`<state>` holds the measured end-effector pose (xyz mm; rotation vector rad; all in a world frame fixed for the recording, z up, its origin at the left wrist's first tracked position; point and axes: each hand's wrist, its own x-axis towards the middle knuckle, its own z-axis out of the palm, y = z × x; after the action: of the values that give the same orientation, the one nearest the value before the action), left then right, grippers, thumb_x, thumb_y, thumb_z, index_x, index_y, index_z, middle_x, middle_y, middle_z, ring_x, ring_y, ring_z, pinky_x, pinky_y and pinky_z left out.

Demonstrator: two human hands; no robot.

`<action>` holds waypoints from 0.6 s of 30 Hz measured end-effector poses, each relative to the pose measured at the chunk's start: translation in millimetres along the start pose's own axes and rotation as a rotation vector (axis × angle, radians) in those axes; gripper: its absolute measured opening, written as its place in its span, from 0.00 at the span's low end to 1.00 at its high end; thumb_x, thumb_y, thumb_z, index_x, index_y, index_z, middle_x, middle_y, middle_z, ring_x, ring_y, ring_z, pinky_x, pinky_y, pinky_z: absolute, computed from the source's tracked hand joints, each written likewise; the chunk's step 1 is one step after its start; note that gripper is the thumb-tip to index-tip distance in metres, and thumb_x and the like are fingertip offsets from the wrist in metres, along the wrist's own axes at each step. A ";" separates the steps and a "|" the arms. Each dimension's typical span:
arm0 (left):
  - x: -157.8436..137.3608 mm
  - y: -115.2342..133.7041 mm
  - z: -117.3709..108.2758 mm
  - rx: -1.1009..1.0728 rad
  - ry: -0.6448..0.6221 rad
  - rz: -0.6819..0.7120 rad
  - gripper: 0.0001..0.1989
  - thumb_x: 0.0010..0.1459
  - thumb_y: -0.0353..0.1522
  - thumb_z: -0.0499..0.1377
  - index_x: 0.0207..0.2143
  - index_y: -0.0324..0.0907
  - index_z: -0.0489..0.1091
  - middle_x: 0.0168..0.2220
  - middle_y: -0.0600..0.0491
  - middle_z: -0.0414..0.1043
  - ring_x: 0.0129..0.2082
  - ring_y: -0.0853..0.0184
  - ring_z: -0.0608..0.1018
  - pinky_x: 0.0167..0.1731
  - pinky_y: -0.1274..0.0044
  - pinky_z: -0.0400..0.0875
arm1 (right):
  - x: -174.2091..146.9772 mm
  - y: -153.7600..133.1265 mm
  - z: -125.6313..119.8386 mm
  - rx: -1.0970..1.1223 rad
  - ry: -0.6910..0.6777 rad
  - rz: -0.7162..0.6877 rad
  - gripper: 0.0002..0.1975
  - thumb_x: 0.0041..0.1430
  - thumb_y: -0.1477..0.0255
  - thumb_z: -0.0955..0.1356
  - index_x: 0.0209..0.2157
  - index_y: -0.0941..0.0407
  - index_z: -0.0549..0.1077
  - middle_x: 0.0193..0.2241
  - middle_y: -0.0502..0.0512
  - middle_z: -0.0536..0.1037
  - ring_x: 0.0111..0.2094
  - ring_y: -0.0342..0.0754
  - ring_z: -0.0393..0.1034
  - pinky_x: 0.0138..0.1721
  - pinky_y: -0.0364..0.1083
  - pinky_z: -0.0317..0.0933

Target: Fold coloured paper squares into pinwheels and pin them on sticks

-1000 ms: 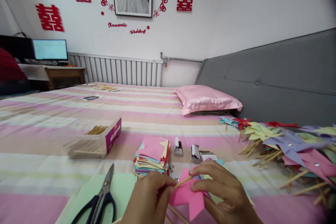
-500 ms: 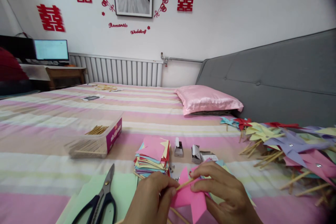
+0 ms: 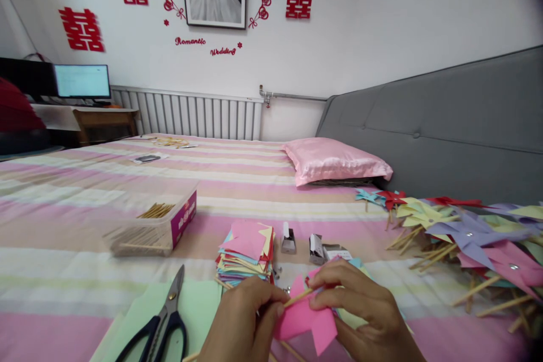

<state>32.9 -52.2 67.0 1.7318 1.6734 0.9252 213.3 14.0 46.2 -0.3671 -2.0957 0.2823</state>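
Between my two hands is a bright pink paper pinwheel (image 3: 305,321), low in the head view. My left hand (image 3: 248,317) pinches one end of a thin wooden stick (image 3: 297,298) that lies across the pinwheel. On the other side, my right hand (image 3: 367,308) has its fingers closed around the pinwheel at the stick's far end. What joins stick and paper is hidden by my fingers. Just beyond my left hand stands a stack of coloured paper squares (image 3: 245,254), with small metal pins (image 3: 277,273) beside it.
Dark-handled scissors (image 3: 166,317) lie on green paper (image 3: 199,308) at left. Behind them is a clear box (image 3: 155,232) of sticks. Small open boxes (image 3: 288,240) stand past the stack. Finished pinwheels (image 3: 470,235) are heaped at right, below the grey headboard (image 3: 458,119).
The pink pinwheel has tilted slightly between my hands, its lower blade shifting a little right and up. Both hands keep their grip almost in place.
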 end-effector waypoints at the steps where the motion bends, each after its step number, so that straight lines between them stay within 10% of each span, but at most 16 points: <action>1: -0.2 1.1 -0.7 0.003 -0.004 0.002 0.11 0.53 0.27 0.51 0.31 0.41 0.74 0.30 0.50 0.75 0.31 0.65 0.73 0.32 0.75 0.63 | 0.0 0.2 0.1 -0.002 0.000 0.008 0.09 0.47 0.83 0.68 0.30 0.56 0.73 0.30 0.55 0.75 0.33 0.48 0.70 0.33 0.46 0.67; 18: -3.1 6.0 -5.1 0.018 -0.006 -0.008 0.10 0.52 0.28 0.51 0.31 0.40 0.73 0.27 0.51 0.72 0.27 0.67 0.72 0.27 0.77 0.62 | 0.7 -2.1 -1.7 0.080 -0.022 0.033 0.11 0.47 0.83 0.68 0.31 0.55 0.74 0.29 0.54 0.76 0.31 0.48 0.71 0.31 0.45 0.67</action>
<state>32.6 -56.1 74.5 1.7364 1.6890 0.9032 214.1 12.4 48.4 -0.3529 -2.0950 0.3898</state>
